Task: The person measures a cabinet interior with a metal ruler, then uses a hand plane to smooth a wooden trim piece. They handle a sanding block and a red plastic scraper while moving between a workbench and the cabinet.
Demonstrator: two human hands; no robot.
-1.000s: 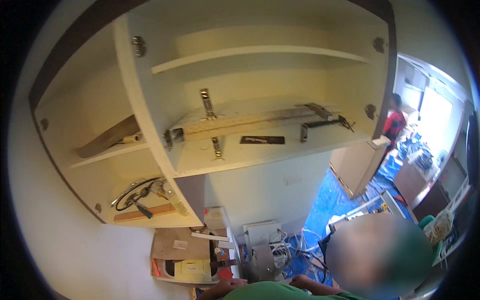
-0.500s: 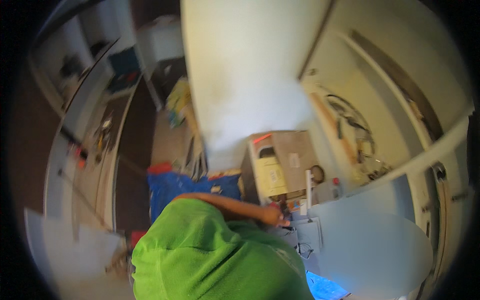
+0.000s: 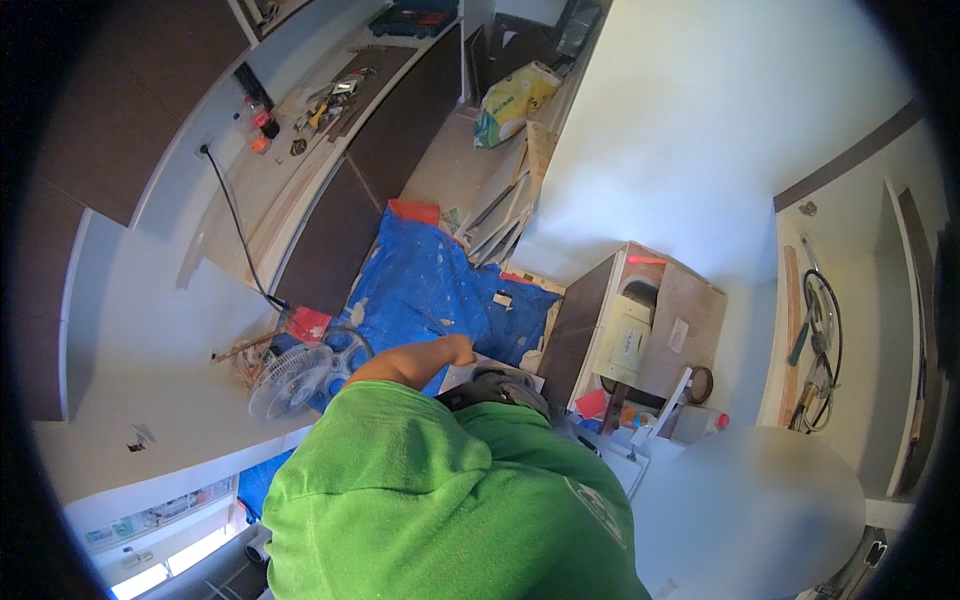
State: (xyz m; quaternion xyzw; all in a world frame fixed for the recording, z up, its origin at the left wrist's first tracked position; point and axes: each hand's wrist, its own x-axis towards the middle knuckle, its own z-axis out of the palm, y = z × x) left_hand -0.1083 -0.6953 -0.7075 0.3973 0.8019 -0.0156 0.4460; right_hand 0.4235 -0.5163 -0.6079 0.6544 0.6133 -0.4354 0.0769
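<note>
Neither my left hand nor my right hand shows in the head view. A person in a green shirt (image 3: 450, 500) fills the lower middle, close below the camera. This person's bare forearm (image 3: 400, 365) reaches up toward a blue tarp (image 3: 430, 280) on the floor, with the hand (image 3: 462, 350) near a dark grey object (image 3: 505, 385). I cannot tell whether that hand holds anything.
A white fan (image 3: 290, 380) stands left of the tarp. A small open cabinet (image 3: 640, 330) holds a yellowish box. Boards (image 3: 510, 200) lean on the white wall beside a yellow bag (image 3: 510, 100). Tools lie on the counter (image 3: 310, 110). Coiled cable (image 3: 822, 320) hangs on the right.
The view has swung from the open upper cupboards down and round to the floor. The person in green now fills more of the picture, with the tarp and fan in sight.
</note>
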